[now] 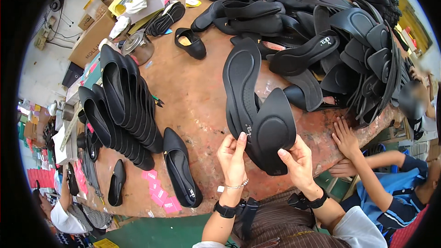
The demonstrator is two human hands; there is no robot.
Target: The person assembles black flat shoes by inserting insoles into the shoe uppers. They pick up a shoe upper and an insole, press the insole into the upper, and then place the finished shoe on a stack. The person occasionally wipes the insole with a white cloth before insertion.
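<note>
Black shoe insoles (242,71) are held fanned out in front of me above the table. My left hand (233,158) pinches their near left edge between thumb and fingers. A front insole (275,121), its padded oval facing up, has its right edge gripped by my right hand (298,160). How many insoles overlap there, I cannot tell. Left of my hands, a black pointed flat shoe (181,170) lies on the table with an insole inside. Beyond it, two nested rows of black flat shoes (121,92) lean together.
A big heap of black shoes (257,11) and loose insoles (363,41) covers the far right. Pink cards (158,193) lie by the near left edge of the brown table (183,96). Another person's hand (345,138) rests at the right edge. A single shoe (189,43) sits farther back.
</note>
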